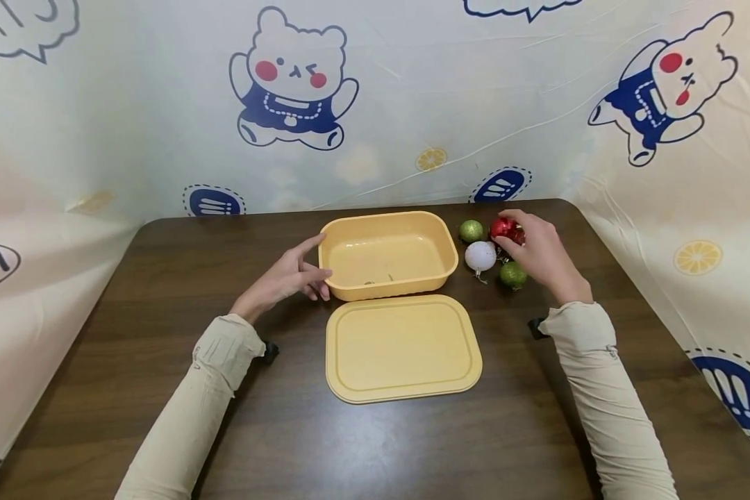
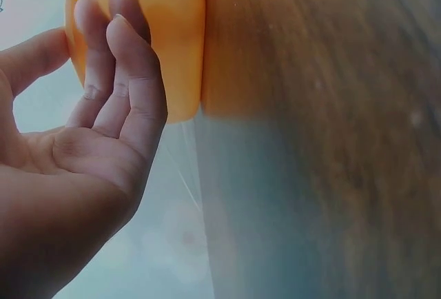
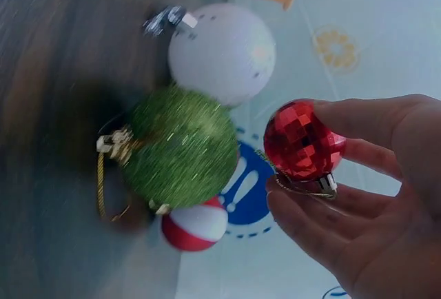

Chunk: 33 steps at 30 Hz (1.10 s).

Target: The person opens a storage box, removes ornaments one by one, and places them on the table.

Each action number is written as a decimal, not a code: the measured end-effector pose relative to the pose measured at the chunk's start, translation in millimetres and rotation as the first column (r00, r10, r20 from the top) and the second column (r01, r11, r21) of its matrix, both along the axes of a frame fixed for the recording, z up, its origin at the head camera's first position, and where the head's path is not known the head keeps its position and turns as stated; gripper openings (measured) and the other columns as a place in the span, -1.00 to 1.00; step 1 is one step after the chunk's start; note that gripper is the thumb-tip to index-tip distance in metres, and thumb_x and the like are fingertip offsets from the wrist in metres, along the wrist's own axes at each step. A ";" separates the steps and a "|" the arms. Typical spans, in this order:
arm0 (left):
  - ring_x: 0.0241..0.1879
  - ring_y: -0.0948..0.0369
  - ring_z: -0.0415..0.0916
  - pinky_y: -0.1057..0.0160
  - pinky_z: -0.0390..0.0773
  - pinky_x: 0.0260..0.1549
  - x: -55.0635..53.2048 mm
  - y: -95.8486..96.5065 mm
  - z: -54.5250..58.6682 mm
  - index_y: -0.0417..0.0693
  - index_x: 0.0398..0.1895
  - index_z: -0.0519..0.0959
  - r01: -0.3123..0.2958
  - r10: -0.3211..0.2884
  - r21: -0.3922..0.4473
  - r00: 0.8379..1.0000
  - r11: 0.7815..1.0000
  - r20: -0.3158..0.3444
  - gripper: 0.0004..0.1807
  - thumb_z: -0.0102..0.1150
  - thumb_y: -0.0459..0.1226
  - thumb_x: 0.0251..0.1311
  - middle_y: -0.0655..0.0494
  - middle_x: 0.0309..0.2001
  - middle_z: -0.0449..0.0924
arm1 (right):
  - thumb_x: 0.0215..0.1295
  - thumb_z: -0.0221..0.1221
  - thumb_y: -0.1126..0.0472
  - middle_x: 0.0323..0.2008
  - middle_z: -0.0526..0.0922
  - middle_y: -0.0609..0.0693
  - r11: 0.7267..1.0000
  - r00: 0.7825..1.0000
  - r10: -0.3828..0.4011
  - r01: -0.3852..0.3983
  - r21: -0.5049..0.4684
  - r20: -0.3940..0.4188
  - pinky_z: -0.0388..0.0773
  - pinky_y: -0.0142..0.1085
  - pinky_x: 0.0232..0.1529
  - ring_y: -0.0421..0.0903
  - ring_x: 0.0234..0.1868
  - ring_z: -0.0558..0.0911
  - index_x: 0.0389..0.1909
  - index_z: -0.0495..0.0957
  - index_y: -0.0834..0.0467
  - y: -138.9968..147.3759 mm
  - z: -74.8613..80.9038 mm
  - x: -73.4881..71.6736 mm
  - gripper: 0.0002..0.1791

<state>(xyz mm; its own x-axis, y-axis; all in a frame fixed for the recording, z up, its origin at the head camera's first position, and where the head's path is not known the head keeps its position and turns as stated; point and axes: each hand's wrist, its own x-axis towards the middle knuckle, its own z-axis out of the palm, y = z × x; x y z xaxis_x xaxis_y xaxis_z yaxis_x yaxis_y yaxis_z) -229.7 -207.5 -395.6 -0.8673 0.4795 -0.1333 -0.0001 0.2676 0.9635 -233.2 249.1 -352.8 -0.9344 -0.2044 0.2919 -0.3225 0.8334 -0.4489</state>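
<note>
A shiny red faceted Christmas ball (image 3: 303, 140) with a gold cord is pinched between the thumb and fingers of my right hand (image 1: 546, 253). Close to it are a white ball (image 1: 480, 257), a green glitter ball (image 1: 513, 275), a second green ball (image 1: 471, 231) and a red-and-white ball (image 3: 196, 227), partly hidden behind the green one in the right wrist view. My left hand (image 1: 287, 278) touches the left end of a yellow plastic box (image 1: 387, 288), its fingers loosely extended along the wall. Small marks or bits show on the box floor.
A flat yellow lid (image 1: 403, 348) lies on the dark wooden table (image 1: 275, 430), just in front of the box. Behind the table's back edge hangs a pale printed cloth (image 1: 400, 104), which also runs along both sides.
</note>
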 end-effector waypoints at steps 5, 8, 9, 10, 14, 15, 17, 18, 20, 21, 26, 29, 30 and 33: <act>-0.48 0.04 0.63 0.15 0.70 -0.44 2.8 6.4 -0.5 0.13 0.62 -0.17 -0.023 0.023 0.027 1.000 0.999 0.018 -0.11 0.12 -0.33 0.41 -0.15 -0.48 0.63 | 0.33 0.27 0.23 0.03 0.59 0.35 0.999 0.998 -0.035 0.034 0.018 0.060 0.55 0.15 -0.01 0.26 -0.03 0.60 0.20 0.46 0.32 17.8 -8.2 -1.8 -0.53; -0.52 0.10 0.59 0.19 0.69 -0.45 3.8 11.0 -1.5 0.16 0.62 -0.18 -0.053 0.052 0.045 0.998 0.998 0.032 -0.11 0.10 -0.37 0.40 -0.10 -0.51 0.59 | 0.34 0.27 0.21 0.03 0.59 0.34 0.999 0.994 -0.041 0.039 0.023 0.105 0.55 0.15 -0.01 0.24 -0.03 0.60 0.18 0.46 0.32 22.3 -11.9 -2.1 -0.53; -0.53 0.11 0.58 0.20 0.69 -0.46 3.9 12.4 -1.9 0.16 0.62 -0.19 -0.067 0.065 0.053 0.997 0.996 0.037 -0.10 0.10 -0.39 0.39 -0.10 -0.52 0.58 | 0.34 0.27 0.21 0.03 0.60 0.34 0.999 0.992 -0.039 0.036 0.024 0.117 0.55 0.15 -0.01 0.23 -0.03 0.59 0.18 0.46 0.32 23.3 -13.2 -2.4 -0.54; -0.53 0.12 0.57 0.21 0.69 -0.46 3.8 13.3 -2.6 0.15 0.62 -0.21 -0.085 0.082 0.061 0.996 0.995 0.043 -0.07 0.11 -0.40 0.38 -0.09 -0.53 0.57 | 0.34 0.28 0.21 0.03 0.60 0.33 0.999 0.991 -0.036 0.033 0.025 0.130 0.55 0.14 -0.01 0.22 -0.03 0.59 0.18 0.46 0.32 23.5 -14.2 -2.8 -0.54; -0.55 0.14 0.55 0.25 0.67 -0.48 3.8 14.9 -4.1 0.11 0.62 -0.26 -0.146 0.142 0.067 0.988 0.987 0.061 -0.02 0.16 -0.40 0.34 -0.10 -0.49 0.57 | 0.34 0.28 0.19 0.02 0.60 0.34 0.999 0.986 -0.014 0.007 0.040 0.166 0.56 0.13 -0.02 0.21 -0.02 0.60 0.19 0.44 0.35 22.9 -17.5 -4.7 -0.51; -0.55 0.14 0.54 0.26 0.67 -0.48 4.1 15.0 -4.3 0.10 0.61 -0.25 -0.157 0.153 0.065 0.986 0.985 0.065 -0.01 0.17 -0.40 0.34 -0.12 -0.47 0.57 | 0.34 0.28 0.19 0.02 0.60 0.35 0.999 0.984 -0.008 0.000 0.048 0.176 0.56 0.14 -0.02 0.22 -0.02 0.60 0.19 0.43 0.35 22.6 -17.9 -4.9 -0.50; -0.54 0.14 0.54 0.25 0.67 -0.48 4.8 15.3 -4.4 0.09 0.62 -0.22 -0.165 0.161 0.057 0.985 0.985 0.064 -0.04 0.16 -0.38 0.34 -0.17 -0.44 0.57 | 0.33 0.29 0.19 0.03 0.59 0.36 0.998 0.980 -0.001 -0.012 0.061 0.198 0.56 0.15 0.00 0.24 0.00 0.59 0.19 0.43 0.36 22.1 -18.1 -4.5 -0.50; -0.53 0.14 0.54 0.25 0.67 -0.47 5.2 15.6 -4.5 0.08 0.62 -0.19 -0.162 0.159 0.050 0.985 0.985 0.061 -0.07 0.15 -0.37 0.35 -0.19 -0.43 0.56 | 0.33 0.29 0.20 0.03 0.59 0.37 0.998 0.978 0.004 -0.018 0.065 0.208 0.56 0.15 0.00 0.25 0.01 0.59 0.19 0.44 0.37 22.0 -18.2 -4.3 -0.49; -0.52 0.13 0.55 0.24 0.68 -0.46 5.8 16.7 -5.0 0.09 0.62 -0.16 -0.158 0.156 0.037 0.986 0.987 0.054 -0.11 0.12 -0.35 0.38 -0.24 -0.40 0.56 | 0.32 0.30 0.20 0.02 0.60 0.38 0.997 0.973 0.011 -0.028 0.071 0.231 0.55 0.16 0.01 0.26 0.01 0.59 0.19 0.44 0.37 22.2 -18.1 -3.4 -0.49; -0.51 0.12 0.55 0.23 0.68 -0.45 5.9 17.8 -5.2 0.10 0.62 -0.15 -0.154 0.152 0.031 0.987 0.988 0.054 -0.13 0.10 -0.34 0.39 -0.25 -0.39 0.55 | 0.32 0.30 0.20 0.01 0.60 0.38 0.997 0.970 0.011 -0.029 0.071 0.243 0.55 0.16 0.02 0.26 0.01 0.59 0.19 0.44 0.37 22.6 -18.0 -2.4 -0.49; -0.49 0.09 0.57 0.21 0.69 -0.43 6.4 21.9 -4.5 0.13 0.62 -0.13 -0.147 0.147 -0.005 0.988 0.989 0.044 -0.17 0.06 -0.30 0.44 -0.24 -0.39 0.55 | 0.31 0.29 0.22 -0.02 0.61 0.37 0.998 0.962 0.000 -0.018 0.064 0.273 0.56 0.16 0.00 0.24 -0.02 0.60 0.19 0.45 0.36 24.8 -17.7 0.5 -0.50; -0.49 0.08 0.57 0.20 0.70 -0.43 5.9 23.5 -4.2 0.12 0.62 -0.12 -0.148 0.148 -0.021 0.988 0.989 0.033 -0.18 0.07 -0.30 0.43 -0.21 -0.40 0.54 | 0.33 0.27 0.23 -0.02 0.61 0.36 0.998 0.963 -0.007 -0.010 0.063 0.269 0.57 0.15 0.00 0.23 -0.03 0.61 0.18 0.46 0.35 25.8 -16.5 2.0 -0.53; -0.49 0.08 0.57 0.19 0.70 -0.43 5.8 23.8 -4.2 0.12 0.62 -0.12 -0.147 0.148 -0.028 0.989 0.989 0.029 -0.18 0.07 -0.29 0.44 -0.19 -0.41 0.53 | 0.34 0.26 0.22 -0.01 0.61 0.37 0.998 0.964 -0.007 -0.010 0.062 0.267 0.57 0.16 0.00 0.24 -0.02 0.61 0.17 0.46 0.35 26.1 -15.9 2.8 -0.54; -0.49 0.06 0.56 0.17 0.71 -0.42 6.4 23.7 -4.6 0.08 0.61 -0.08 -0.146 0.146 -0.058 0.989 0.988 -0.003 -0.19 0.10 -0.28 0.43 -0.16 -0.41 0.53 | 0.38 0.23 0.20 0.01 0.60 0.37 0.999 0.968 -0.012 -0.002 0.054 0.252 0.57 0.18 0.01 0.25 0.00 0.60 0.17 0.47 0.33 26.4 -13.1 6.1 -0.57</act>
<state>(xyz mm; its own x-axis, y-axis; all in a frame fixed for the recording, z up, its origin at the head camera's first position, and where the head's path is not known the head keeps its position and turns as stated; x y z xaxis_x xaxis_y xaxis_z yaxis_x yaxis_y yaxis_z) -223.4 -183.8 -400.2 -0.9273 0.3392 -0.1585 -0.0446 0.3202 0.9463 -227.1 275.5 -365.9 -0.9774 -0.2082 0.0355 -0.2002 0.8597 -0.4698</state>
